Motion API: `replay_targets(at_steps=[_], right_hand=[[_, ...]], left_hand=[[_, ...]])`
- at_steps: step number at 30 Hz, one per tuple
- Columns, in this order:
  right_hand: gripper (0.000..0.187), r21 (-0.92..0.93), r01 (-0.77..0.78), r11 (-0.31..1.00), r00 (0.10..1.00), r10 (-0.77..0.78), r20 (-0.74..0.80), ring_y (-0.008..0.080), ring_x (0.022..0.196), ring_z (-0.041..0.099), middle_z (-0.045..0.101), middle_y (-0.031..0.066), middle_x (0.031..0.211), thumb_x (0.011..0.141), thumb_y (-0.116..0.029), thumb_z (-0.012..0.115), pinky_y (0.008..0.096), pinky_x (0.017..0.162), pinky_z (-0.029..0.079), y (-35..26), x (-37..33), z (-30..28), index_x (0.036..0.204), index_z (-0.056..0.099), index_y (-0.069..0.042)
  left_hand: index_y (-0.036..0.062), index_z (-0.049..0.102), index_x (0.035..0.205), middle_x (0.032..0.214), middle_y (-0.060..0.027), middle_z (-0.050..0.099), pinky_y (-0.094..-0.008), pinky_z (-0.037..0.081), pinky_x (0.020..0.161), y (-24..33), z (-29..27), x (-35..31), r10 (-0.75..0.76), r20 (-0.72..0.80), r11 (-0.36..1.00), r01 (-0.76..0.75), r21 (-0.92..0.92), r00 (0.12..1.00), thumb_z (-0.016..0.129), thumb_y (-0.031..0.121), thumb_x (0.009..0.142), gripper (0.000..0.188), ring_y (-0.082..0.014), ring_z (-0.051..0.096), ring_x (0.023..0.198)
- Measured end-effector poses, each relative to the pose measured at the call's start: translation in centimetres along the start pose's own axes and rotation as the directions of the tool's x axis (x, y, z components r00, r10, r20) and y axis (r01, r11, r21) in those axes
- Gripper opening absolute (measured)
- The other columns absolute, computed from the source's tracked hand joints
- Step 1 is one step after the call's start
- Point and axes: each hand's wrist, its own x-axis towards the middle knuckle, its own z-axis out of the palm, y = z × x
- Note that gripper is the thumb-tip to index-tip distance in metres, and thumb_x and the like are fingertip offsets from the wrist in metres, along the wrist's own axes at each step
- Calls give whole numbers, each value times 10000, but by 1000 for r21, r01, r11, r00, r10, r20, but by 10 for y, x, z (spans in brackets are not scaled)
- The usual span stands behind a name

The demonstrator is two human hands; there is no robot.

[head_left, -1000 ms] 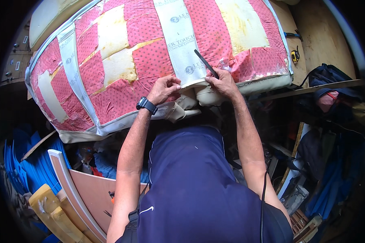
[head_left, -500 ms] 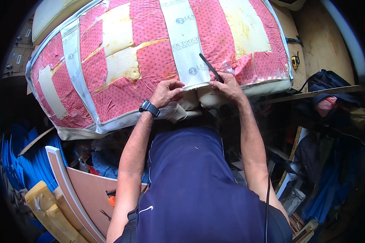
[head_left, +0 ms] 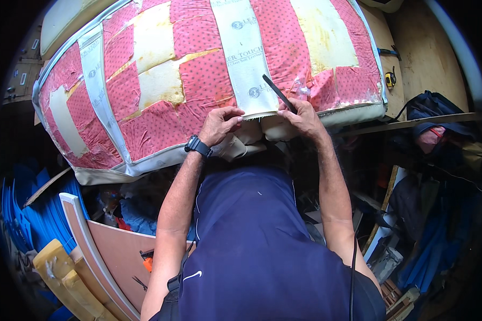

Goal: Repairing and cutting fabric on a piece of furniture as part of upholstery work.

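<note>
The left hand (head_left: 218, 124) is closed in a pinch on the frayed cover edge (head_left: 261, 115), at the near side of the upholstered piece. Opposite it, the right hand (head_left: 305, 116) grips a slim dark tool (head_left: 276, 87), its fingertips also at that edge; the tool slants away to the far left, over the printed white strip (head_left: 246, 64). Whether its far end touches the strip, I cannot tell. The upholstered piece (head_left: 209, 75) lies just beyond both hands, a patchwork of pink dotted cloth and bare yellow foam (head_left: 321, 35). By my reading the work is partway along: the white strip already runs across the middle, and a second pale strip (head_left: 96, 80) crosses on the left. To the right, the cream cover (head_left: 353, 113) looks drawn neatly along the near side, while below the hands a cream fold (head_left: 246, 136) hangs loose, so this middle stretch appears unfinished. Whether the edge is fastened to the strip does not show. Farther right, a tape measure (head_left: 390, 80) rests on the wooden desk (head_left: 423, 59). Against the frame from a second ago, little differs: both hands keep the same pinch, the edge between them sits slightly nearer, and the tool's far end has dipped a little toward the person
</note>
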Motion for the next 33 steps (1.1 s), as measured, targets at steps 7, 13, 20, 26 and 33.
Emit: replay_targets(at_steps=[7,13,20,26,33], right_hand=[[176,1,10,1000,1000,-10,-1,119,745,630,681,34,768,923,-170,725,325,714,524,-6,-1,-1,974,699,-3],[155,-151,0,988,1000,-2,-11,145,686,618,648,67,710,907,-158,723,345,670,506,-12,-20,2,953,710,-10],[178,-38,33,999,994,-37,-107,88,672,551,620,20,702,907,-162,757,298,626,465,22,-39,17,950,720,6],[151,52,-9,999,980,19,-199,84,667,497,568,-18,703,913,-143,752,290,611,428,30,-46,14,933,706,-1],[271,-87,-54,995,980,36,-196,167,739,548,606,72,792,1016,-256,644,357,692,482,3,-34,24,1040,680,11]], left_hand=[[-11,740,1179,995,-45,766,-267,602,786,3,2,-2,54,-28,995,-52,80,998,708,69,978,218,-96,709,861],[14,768,1097,988,-118,794,-316,605,788,-6,25,-29,261,-125,931,-215,295,957,759,40,893,205,-175,761,872],[32,764,1040,951,-120,763,-330,588,757,-19,45,-43,516,-222,767,-331,549,827,776,55,885,157,-233,748,847],[38,751,1032,956,-127,751,-357,587,783,-15,47,-29,536,-171,740,-363,566,827,775,63,883,153,-272,740,890],[22,717,1003,914,-177,729,-448,563,752,-15,39,-40,671,-230,645,-403,650,705,712,71,856,155,-361,706,837]])
